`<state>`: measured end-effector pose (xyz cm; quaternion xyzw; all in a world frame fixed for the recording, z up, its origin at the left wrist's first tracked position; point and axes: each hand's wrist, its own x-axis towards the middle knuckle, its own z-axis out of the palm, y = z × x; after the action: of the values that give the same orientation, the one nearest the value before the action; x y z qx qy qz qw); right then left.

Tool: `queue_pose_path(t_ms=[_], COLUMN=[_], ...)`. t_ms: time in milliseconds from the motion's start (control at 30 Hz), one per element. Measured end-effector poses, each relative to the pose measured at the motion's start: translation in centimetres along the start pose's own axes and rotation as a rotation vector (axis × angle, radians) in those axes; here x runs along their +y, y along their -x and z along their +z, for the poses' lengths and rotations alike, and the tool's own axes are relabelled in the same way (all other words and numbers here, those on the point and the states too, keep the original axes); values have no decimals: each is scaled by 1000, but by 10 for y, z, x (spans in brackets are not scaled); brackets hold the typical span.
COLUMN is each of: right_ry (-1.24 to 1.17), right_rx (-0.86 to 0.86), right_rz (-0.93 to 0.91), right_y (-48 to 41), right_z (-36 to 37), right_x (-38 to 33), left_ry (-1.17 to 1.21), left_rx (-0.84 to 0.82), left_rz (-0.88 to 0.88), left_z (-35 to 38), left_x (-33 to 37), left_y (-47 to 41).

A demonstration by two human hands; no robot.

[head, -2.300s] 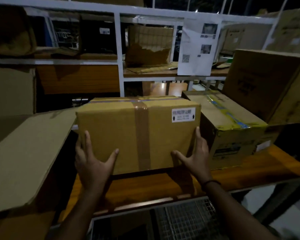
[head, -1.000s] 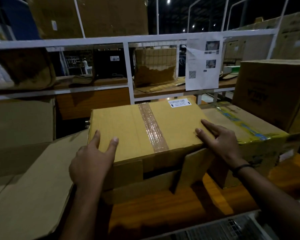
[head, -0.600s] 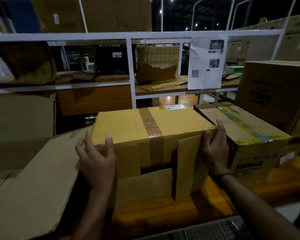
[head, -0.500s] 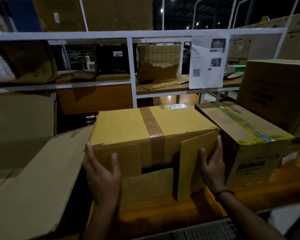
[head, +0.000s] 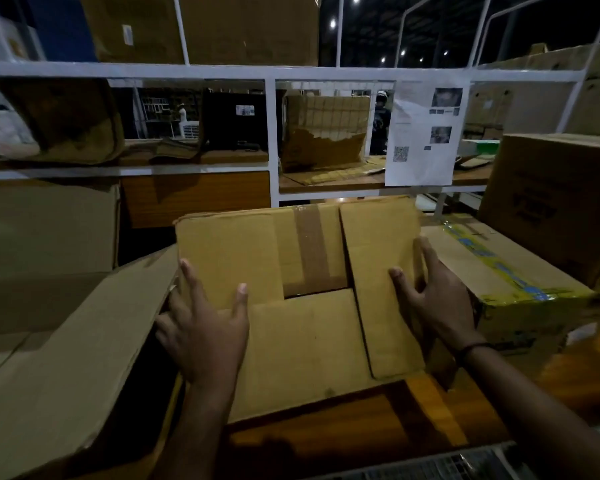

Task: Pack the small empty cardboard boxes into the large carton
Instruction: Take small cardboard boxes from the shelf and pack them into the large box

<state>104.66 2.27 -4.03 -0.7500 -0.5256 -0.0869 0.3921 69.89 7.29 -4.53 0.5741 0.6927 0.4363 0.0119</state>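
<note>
A small cardboard box (head: 312,327) sits tilted on the wooden table (head: 361,431), its loose-flapped end turned toward me and a strip of brown tape showing inside. My left hand (head: 205,327) presses on its left flap and left edge with spread, fairly straight fingers. My right hand (head: 437,299) presses on its right side, thumb on the right flap. The large carton (head: 66,368) lies at the left with a wide flap hanging open next to the box. A second small box (head: 499,271) with yellow and blue tape stands just right of my right hand.
A big closed carton (head: 555,202) stands at the back right. A white metal shelf frame (head: 272,140) runs behind the table, with a printed sheet (head: 423,136) hanging on it and torn cardboard on its shelf. A wire grid lies below the table's front edge.
The box has tipped toward me, so its flapped end now faces the camera instead of its taped top. Both hands have shifted from its sides onto the flaps and edges.
</note>
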Motion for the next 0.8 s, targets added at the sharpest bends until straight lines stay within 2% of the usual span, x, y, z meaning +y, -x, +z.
queue_pose_path(t_ms=[167,467,633,700,800], right_ry=[257,370,424,439,446], right_rx=[-171,-295,-325,-348,-413], right_rz=[59,178,153,148,151], right_y=[-34,-58,-57,-56,-54], right_z=[-1,27,36,40,49], right_x=[-21,-44,-41,-40,-45], left_ry=[-247,-451,-522,-517,-498], left_rx=[-158,-381,-462,-486,-564], left_rz=[-33,-11,-5,45,215], left_z=[1,10,21,31,48], left_x=[20,35,35,34,44], left_y=[-35,-75,-79,-69,-53])
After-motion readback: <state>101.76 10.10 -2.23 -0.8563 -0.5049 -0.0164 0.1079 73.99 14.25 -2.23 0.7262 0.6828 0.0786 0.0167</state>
